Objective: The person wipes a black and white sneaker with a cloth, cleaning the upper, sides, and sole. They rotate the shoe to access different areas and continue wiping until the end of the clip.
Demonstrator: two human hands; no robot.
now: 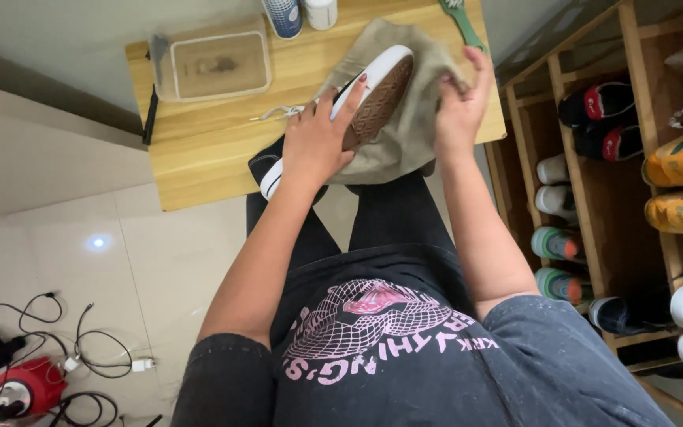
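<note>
Gripping an upturned sneaker point(373, 91), both hands point(318, 138), cloth point(413, 119) beneath.

the two containers point(300, 14) are cut off by the top edge, and the cloth point(413, 119) perhaps hides the sneaker's point(357, 103) upper.

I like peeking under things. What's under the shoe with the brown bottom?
A tan cloth lies under the shoe, over the wooden table. The left hand covers the shoe's middle; the table beneath the cloth is hidden.

A clear, lidded plastic box point(213, 65) sits at the table's far left. Beside it at the far edge stand a blue-patterned canister point(284, 16) and a white one point(321, 12).
</note>
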